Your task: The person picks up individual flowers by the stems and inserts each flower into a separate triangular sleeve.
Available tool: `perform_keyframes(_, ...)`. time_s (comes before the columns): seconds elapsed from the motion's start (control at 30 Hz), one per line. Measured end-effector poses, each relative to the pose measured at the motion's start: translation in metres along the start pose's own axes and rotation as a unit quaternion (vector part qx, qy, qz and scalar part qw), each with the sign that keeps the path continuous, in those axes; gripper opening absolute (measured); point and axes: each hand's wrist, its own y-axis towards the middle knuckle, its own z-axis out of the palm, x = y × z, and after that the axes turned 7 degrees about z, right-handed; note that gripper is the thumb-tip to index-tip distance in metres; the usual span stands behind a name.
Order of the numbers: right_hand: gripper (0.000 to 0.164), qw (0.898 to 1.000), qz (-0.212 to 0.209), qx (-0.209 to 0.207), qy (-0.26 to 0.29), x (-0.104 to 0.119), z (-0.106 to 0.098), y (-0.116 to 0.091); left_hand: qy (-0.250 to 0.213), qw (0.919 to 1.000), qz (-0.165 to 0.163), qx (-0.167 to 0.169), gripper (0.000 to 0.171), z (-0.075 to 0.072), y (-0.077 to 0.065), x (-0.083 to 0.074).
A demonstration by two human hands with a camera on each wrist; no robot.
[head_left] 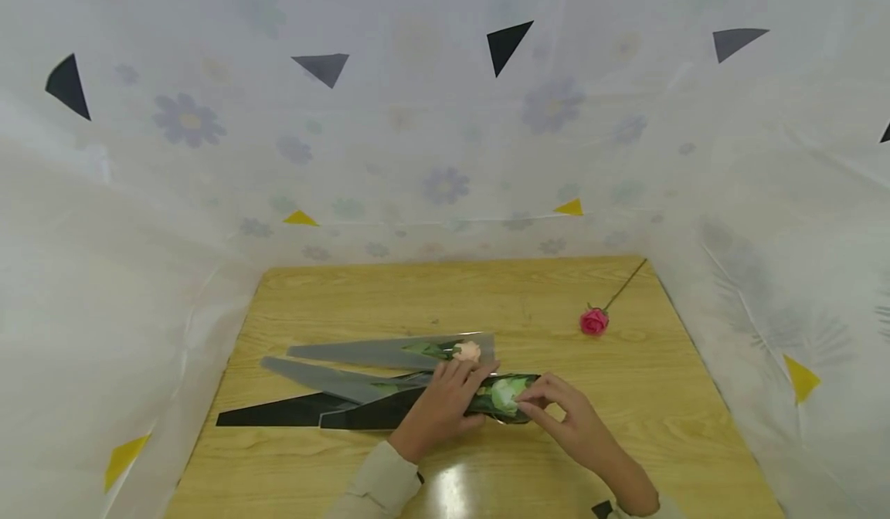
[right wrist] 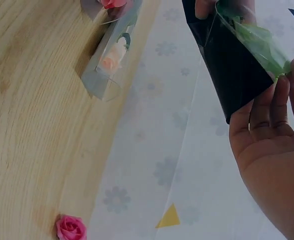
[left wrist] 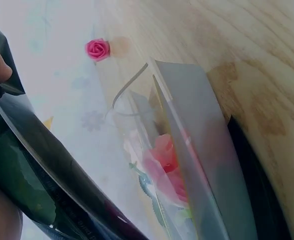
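My left hand (head_left: 439, 405) grips a black-backed flower sleeve (head_left: 378, 412) around its middle, its clear front facing up. Inside, near the wide end, lies a pale green flower (head_left: 506, 393) with dark leaves. Thumb and fingertips of my right hand (head_left: 572, 428) pinch the edge of the green flower at the sleeve's mouth. In the right wrist view, the sleeve (right wrist: 232, 75) hangs tilted, with some right fingers behind its rim. Beyond my left hand, a peach rose (head_left: 467, 351) sits in a grey sleeve (head_left: 341, 357).
A second grey sleeve (head_left: 299, 372) holds a pink-red rose (left wrist: 166, 160). Another black sleeve (head_left: 267, 412) lies partly beneath, its narrow end pointing left. A loose pink rose (head_left: 594, 320) with a bare stem lies at the table's back right. White curtains surround the wooden table (head_left: 667, 395).
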Motion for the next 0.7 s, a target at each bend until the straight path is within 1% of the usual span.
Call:
perform_keyframes(0.17,0.021,0.999,0.032,-0.002,-0.002,-0.002,-0.003,-0.001,0.009,0.9995,-0.018,0.023,0.102,0.0,-0.005,-0.001)
perform_keyframes(0.3,0.02,0.999,0.05,-0.01,-0.008,0.012,-0.009,0.001,0.013,0.9985,-0.031,0.044,0.109,0.003,-0.012,0.0)
perform_keyframes(0.4,0.019,0.998,0.065,-0.022,-0.007,0.009,-0.014,0.001,0.016,0.9973,-0.042,0.058,0.117,0.008,-0.017,0.0)
perform_keyframes(0.47,0.019,0.997,0.072,-0.034,-0.007,-0.004,-0.016,-0.001,0.015,0.9962,-0.054,0.067,0.119,0.01,-0.022,0.001)
perform_keyframes(0.53,0.02,0.995,0.083,-0.055,-0.012,-0.015,-0.018,-0.003,0.017,0.9953,-0.068,0.066,0.117,0.012,-0.027,0.003)
perform_keyframes(0.7,0.019,0.986,0.131,-0.099,-0.027,-0.018,-0.022,-0.005,0.026,0.992,-0.112,0.053,0.111,0.016,-0.037,0.007)
